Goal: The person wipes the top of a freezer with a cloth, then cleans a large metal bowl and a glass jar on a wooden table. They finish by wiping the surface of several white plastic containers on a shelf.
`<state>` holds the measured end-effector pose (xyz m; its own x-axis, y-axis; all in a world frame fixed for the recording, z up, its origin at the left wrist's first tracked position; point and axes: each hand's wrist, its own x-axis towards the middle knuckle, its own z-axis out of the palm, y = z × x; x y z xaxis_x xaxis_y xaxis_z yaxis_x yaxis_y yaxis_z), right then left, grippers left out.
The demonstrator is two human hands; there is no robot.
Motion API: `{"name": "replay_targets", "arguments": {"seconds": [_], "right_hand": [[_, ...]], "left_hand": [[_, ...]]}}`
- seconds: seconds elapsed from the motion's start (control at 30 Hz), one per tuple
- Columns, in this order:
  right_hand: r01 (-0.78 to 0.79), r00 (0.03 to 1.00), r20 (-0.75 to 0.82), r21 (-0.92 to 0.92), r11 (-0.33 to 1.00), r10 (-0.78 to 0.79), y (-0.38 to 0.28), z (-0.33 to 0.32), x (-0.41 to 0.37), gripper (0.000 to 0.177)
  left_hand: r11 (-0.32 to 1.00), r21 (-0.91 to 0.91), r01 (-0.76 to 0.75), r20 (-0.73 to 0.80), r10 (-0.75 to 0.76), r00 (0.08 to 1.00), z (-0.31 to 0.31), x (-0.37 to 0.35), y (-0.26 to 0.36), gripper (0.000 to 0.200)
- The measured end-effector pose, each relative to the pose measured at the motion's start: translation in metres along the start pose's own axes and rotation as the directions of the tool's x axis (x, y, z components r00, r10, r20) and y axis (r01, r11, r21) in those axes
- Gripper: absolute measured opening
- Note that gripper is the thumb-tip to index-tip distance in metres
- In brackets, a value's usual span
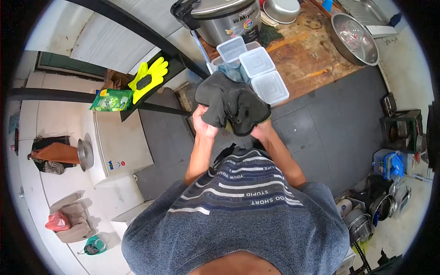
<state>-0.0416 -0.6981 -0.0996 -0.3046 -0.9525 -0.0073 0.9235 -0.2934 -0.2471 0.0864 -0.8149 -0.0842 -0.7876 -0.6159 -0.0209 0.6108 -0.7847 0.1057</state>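
In front of my chest, both hands hold up a bunched dark grey cloth item point(231, 103) with black edging; its folds hide what kind of item it is. My left hand point(205, 123) is closed on its left lower side, thumb over the fabric. At the lower right side, my right hand point(262, 129) grips it, with its fingers mostly behind the cloth. Just beyond the cloth, translucent plastic containers point(270, 87) stand at the table's edge, with a bluish cloth point(234, 72) beside them.
A large rice cooker point(229, 20) and a metal basin point(354, 39) stand on the worn wooden table point(307, 59). Left, a black metal frame point(158, 109) carries yellow gloves point(149, 79) and a green packet point(112, 100). Pots point(360, 224) and a blue-lidded bin point(388, 164) sit right.
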Motion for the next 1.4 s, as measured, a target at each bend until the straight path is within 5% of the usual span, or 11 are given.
{"name": "replay_targets", "arguments": {"seconds": [0.27,0.37,0.5,0.63,0.77,0.87,0.97,1.03,1.17,1.3,1.4], "right_hand": [[0.078,0.997,0.016,-0.476,0.876,-0.080,0.014,0.038,0.070,0.040],[0.202,0.979,0.104,-0.650,0.733,-0.177,0.038,0.066,0.110,0.042],[0.390,0.651,0.699,-0.643,-0.658,-0.297,0.063,0.118,0.204,0.040],[0.521,0.286,0.776,-0.619,-0.588,-0.563,0.079,0.167,0.303,0.015],[0.547,0.315,0.793,-0.600,-0.583,-0.522,0.083,0.188,0.357,0.018],[0.444,0.237,0.814,-0.576,-0.686,-0.530,0.097,0.177,0.393,0.014],[0.436,0.231,0.815,-0.575,-0.692,-0.532,0.110,0.130,0.401,0.016],[0.261,0.440,0.736,-0.653,-0.711,-0.515,0.117,0.104,0.385,0.015],[0.387,0.261,0.750,-0.658,-0.646,-0.608,0.129,0.079,0.381,0.014],[0.269,0.422,0.780,-0.594,-0.758,-0.462,0.101,0.197,0.371,0.017],[0.407,0.182,0.885,-0.464,-0.787,-0.428,0.095,0.217,0.405,0.017]], "left_hand": [[0.698,0.712,0.076,-0.120,0.015,0.993,0.057,0.048,0.073,0.035],[0.104,0.994,0.019,-0.031,0.114,0.993,0.081,0.068,0.105,0.034],[0.024,1.000,-0.005,0.000,0.180,0.984,0.103,0.088,0.147,0.040],[0.134,0.990,0.039,-0.088,0.387,0.918,0.099,0.084,0.167,0.042],[0.248,0.967,0.058,-0.003,-0.218,0.976,0.071,0.057,0.204,0.046],[0.123,0.980,0.156,-0.110,-0.316,0.942,0.056,0.025,0.217,0.044],[0.129,0.951,0.282,-0.227,-0.328,0.917,0.031,0.002,0.229,0.042],[0.143,0.937,0.319,-0.261,-0.320,0.911,0.017,-0.009,0.239,0.041],[0.189,0.899,0.395,-0.333,-0.288,0.898,-0.003,-0.008,0.241,0.039],[0.205,0.895,0.396,-0.343,-0.251,0.905,0.002,0.001,0.239,0.036],[0.239,0.896,0.375,-0.317,-0.249,0.915,0.006,0.008,0.229,0.035]]}}
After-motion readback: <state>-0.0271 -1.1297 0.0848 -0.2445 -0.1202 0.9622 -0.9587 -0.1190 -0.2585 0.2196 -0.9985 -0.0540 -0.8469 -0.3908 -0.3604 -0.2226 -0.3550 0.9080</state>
